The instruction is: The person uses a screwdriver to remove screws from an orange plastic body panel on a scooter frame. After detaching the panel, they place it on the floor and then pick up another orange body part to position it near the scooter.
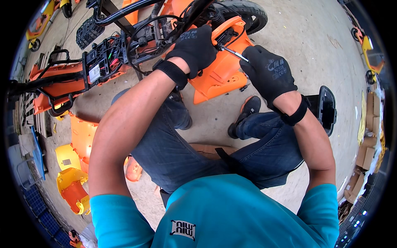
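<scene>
My right hand (271, 73), in a black glove, is closed around a screwdriver (235, 54); its handle is hidden in my fist. The metal shaft points up and left to a small black fitting (225, 38) on an orange plastic body panel (221, 68). At the panel's left edge my left hand (195, 48), gloved too, is curled closed against it, its fingertips mostly out of sight. The panel hangs at the front of a partly stripped scooter, beside its black frame (111, 16) and cables.
A black tyre (252, 15) lies beyond the panel. Exposed wiring and a battery-like box (97, 71) show along the scooter's body to the left. Loose orange and yellow panels (73, 188) rest on the floor at left. A black plastic part (327, 110) stands by my right knee; cardboard boxes (366, 153) line the right.
</scene>
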`<control>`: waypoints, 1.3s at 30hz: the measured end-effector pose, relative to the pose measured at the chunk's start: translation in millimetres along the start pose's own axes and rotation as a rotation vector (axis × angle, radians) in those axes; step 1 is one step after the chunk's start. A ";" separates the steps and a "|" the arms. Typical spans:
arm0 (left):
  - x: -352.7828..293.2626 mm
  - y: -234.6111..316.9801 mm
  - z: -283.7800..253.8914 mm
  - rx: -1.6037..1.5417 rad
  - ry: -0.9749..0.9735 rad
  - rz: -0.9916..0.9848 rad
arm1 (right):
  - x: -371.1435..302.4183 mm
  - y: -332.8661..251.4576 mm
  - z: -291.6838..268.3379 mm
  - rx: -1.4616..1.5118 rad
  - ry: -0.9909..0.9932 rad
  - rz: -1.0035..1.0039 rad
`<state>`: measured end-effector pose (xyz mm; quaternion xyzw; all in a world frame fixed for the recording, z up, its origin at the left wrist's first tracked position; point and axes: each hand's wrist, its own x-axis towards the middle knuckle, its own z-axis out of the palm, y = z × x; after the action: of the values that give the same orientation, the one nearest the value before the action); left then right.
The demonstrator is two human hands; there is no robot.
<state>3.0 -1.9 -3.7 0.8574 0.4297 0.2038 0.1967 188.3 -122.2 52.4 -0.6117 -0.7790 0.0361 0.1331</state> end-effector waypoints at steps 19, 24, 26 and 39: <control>-2.6 1.1 0.0 0.030 0.039 0.029 | 1.5 1.0 7.7 -0.016 0.040 -0.042; -3.8 8.5 -5.1 0.024 0.018 0.012 | 6.2 3.3 8.5 0.237 -0.149 0.162; -4.5 6.7 -5.0 0.026 0.012 0.012 | 16.5 1.4 -3.7 0.610 -0.387 0.461; -0.3 6.0 -5.0 0.079 -0.080 -0.028 | 0.6 6.3 12.3 0.015 0.037 -0.045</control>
<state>4.2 -4.7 3.5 0.8659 0.4409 0.1496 0.1826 191.0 -118.7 39.3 -0.5936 -0.7896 0.0279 0.1529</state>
